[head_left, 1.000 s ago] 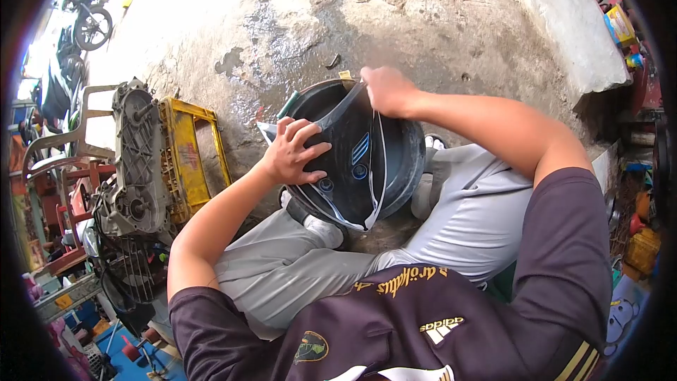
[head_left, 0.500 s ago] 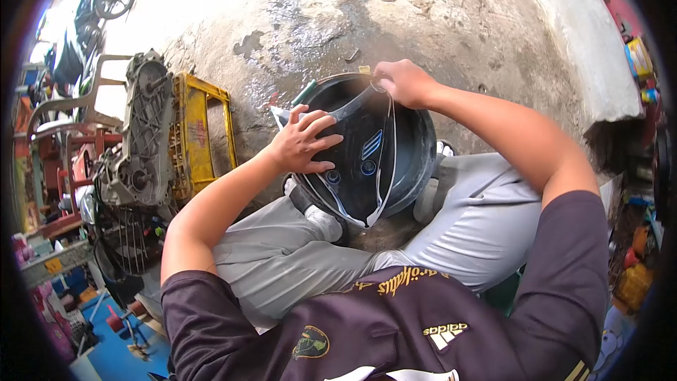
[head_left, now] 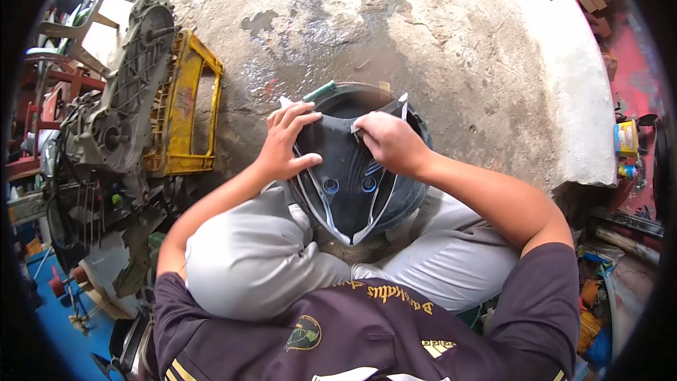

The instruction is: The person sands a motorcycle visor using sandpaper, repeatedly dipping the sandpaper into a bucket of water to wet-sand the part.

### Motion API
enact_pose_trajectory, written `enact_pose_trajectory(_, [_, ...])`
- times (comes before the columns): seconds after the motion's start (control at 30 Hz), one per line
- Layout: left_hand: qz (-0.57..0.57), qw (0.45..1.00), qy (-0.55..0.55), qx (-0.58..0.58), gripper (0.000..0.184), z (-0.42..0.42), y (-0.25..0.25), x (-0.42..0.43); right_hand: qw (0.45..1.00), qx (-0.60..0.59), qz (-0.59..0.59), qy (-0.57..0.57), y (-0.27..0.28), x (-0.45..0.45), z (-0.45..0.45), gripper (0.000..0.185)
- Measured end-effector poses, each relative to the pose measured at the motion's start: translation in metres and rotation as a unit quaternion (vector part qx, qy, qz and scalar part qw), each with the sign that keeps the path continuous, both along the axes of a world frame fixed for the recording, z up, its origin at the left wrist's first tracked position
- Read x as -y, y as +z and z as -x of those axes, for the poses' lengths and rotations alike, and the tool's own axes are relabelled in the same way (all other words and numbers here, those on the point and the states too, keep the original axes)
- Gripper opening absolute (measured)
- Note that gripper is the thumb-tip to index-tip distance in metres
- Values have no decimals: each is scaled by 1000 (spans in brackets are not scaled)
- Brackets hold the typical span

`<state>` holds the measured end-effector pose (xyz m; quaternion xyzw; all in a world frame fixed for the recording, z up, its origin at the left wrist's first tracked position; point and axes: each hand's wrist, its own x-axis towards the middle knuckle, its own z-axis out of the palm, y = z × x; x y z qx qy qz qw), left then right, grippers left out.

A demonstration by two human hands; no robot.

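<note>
A black motorcycle fairing panel with pale edges and two round blue-ringed marks rests over a round black basin between my legs. My left hand holds the panel's left side, fingers spread over the upper part and thumb on its face. On the panel's upper right, my right hand is closed in a pinch. A small greyish edge shows at its fingertips, too little to name. A green strip-like piece lies on the basin's far rim. The basin's inside is mostly hidden by the panel.
On the left stand a yellow plastic crate and a grey metal engine casing. Wet concrete floor stretches ahead. A whitish raised concrete ledge runs along the right, with a yellow can beyond it.
My right hand has moved from the basin's far rim toward me, onto the panel's upper right. The panel has turned more upright in view. My left hand remains on its left side.
</note>
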<state>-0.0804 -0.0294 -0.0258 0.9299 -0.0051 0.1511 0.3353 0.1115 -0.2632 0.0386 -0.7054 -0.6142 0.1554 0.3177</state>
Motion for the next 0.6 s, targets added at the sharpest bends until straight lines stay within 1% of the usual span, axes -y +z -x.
enact_pose_trajectory(0.07, [42, 998, 39, 6, 89, -4, -5, 7, 990, -41, 10, -132, 9, -12, -9, 17])
enact_pose_trajectory(0.1, [54, 997, 49, 8, 89, -6, -1, 7, 989, -34, 36, -140, 8, -17, -13, 16])
enact_pose_trajectory(0.17, [0, 999, 34, 5, 92, -7, 9, 6, 991, -48, 53, -115, 9, -20, 5, 16])
enact_pose_trajectory(0.23, [5, 999, 46, 16, 92, -4, 2, 14, 994, -58, 49, -78, 14, -20, 22, 16])
enact_pose_trajectory(0.27, [1, 999, 48, 19, 93, -2, -1, 18, 994, -56, 58, -78, 15, -20, 20, 16])
enact_pose_trajectory(0.33, [4, 998, 54, 13, 94, -1, -1, 17, 992, -21, 54, -111, 12, -20, 12, 14])
enact_pose_trajectory(0.37, [12, 998, 52, 15, 94, -1, -2, 16, 980, -48, 75, -178, 9, -23, 7, 14])
enact_pose_trajectory(0.4, [20, 998, 50, 17, 94, 0, -3, 15, 967, -69, 127, -207, 14, -28, 7, 14])
enact_pose_trajectory(0.5, [43, 997, 57, 21, 91, -1, -6, 16, 990, -10, 49, -131, 11, -36, 37, 15])
enact_pose_trajectory(0.53, [44, 997, 54, 23, 89, 0, -7, 16, 989, -24, 63, -131, 17, -42, 43, 16])
enact_pose_trajectory(0.6, [42, 997, 59, 17, 89, 1, -8, 16, 975, -15, 119, -188, 22, -51, 34, 14])
